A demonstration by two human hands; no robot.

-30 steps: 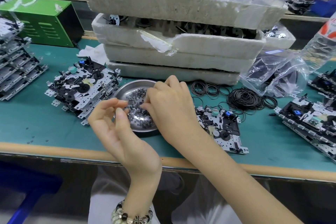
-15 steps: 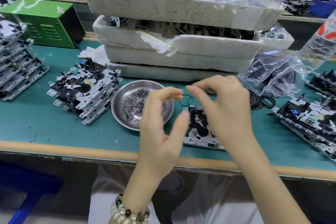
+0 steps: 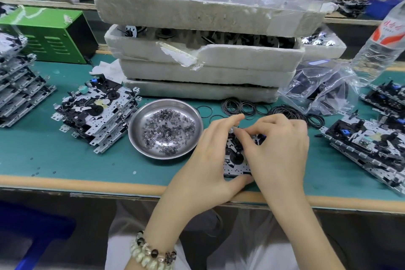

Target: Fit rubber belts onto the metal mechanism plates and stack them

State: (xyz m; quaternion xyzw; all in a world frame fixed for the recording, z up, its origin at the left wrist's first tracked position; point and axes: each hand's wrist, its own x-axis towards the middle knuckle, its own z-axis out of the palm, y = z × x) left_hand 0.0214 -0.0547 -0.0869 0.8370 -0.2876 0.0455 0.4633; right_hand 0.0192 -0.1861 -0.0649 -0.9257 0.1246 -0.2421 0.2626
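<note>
A teal bench is carrying everything. A stack of white foam trays is sitting at its far middle, and a green metal box is standing far left. Piles of finished plates are lying left of centre, with more at the left edge and others at the right. A clear plastic bag is slumping against the trays on the right, beside a water bottle. A steel dish is resting near the middle, holding small washers.

Just right of the dish, both hands are working close together over one plate lying flat near the bench's front edge. The left hand is gripping that plate, thumb on its near edge and fingers over its far edge. The right hand is curling its fingers down onto the plate's top; whether it is pinching a belt cannot be told. Loose black belts are lying in a heap just beyond the hands.
</note>
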